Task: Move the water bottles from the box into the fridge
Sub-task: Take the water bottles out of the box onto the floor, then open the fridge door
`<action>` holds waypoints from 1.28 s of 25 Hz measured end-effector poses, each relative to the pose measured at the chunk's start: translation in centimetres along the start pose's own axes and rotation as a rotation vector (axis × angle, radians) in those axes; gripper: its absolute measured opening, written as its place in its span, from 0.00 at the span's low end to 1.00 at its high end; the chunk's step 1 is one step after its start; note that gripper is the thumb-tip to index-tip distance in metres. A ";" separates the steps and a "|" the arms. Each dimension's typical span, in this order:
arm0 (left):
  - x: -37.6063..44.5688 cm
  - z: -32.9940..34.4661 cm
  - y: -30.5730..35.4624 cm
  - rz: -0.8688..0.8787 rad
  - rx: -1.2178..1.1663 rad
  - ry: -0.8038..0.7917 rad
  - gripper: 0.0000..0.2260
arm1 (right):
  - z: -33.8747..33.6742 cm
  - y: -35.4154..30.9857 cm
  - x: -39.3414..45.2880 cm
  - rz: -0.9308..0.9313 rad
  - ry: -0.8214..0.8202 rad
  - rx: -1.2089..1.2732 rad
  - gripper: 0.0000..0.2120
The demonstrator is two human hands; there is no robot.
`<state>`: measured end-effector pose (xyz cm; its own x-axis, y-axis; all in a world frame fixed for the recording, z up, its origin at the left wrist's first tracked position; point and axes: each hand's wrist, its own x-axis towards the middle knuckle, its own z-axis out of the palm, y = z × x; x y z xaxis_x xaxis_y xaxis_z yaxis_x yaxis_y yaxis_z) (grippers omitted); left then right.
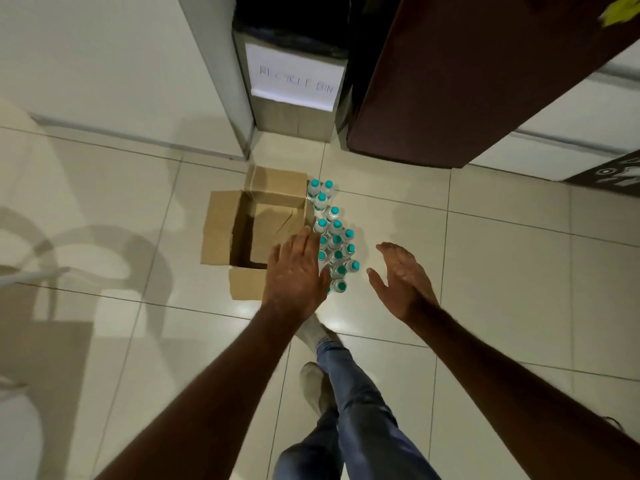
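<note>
the box [258, 230] sits open on the floor [485, 271] and looks empty. the bottles [334, 237], well over 10 of them, stand upright in a cluster on the floor just beside its right wall. none looks to be in the fridge [450, 81] yet. left hand [294, 271] and right hand [403, 282] hover above the cluster, fingers straight, holding nothing. every bottle is left to move.
</note>
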<state>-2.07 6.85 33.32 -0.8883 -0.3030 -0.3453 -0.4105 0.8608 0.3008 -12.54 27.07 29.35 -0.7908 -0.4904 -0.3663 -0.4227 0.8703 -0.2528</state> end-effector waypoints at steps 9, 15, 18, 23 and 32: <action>-14.3 -12.2 9.0 0.048 -0.047 0.036 0.30 | -16.4 -2.8 -14.2 0.058 -0.056 0.046 0.30; -15.9 -15.1 13.6 0.015 -0.182 0.005 0.31 | -22.6 -1.8 -18.0 0.044 0.007 0.036 0.29; -13.5 -16.8 14.9 0.024 -0.115 0.060 0.32 | -25.3 0.0 -17.4 0.061 0.104 0.043 0.30; -6.1 -20.4 18.4 0.077 -0.056 0.145 0.31 | -30.0 2.6 -11.6 0.105 0.251 0.059 0.34; 11.2 -26.0 28.7 0.011 -0.120 0.334 0.31 | -40.6 8.7 4.9 -0.078 0.441 0.056 0.34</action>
<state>-29.18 17.46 61.22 -0.9031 -0.4277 -0.0379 -0.4041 0.8167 0.4121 -38.08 34.07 61.68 -0.8757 -0.4779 0.0696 -0.4737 0.8218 -0.3166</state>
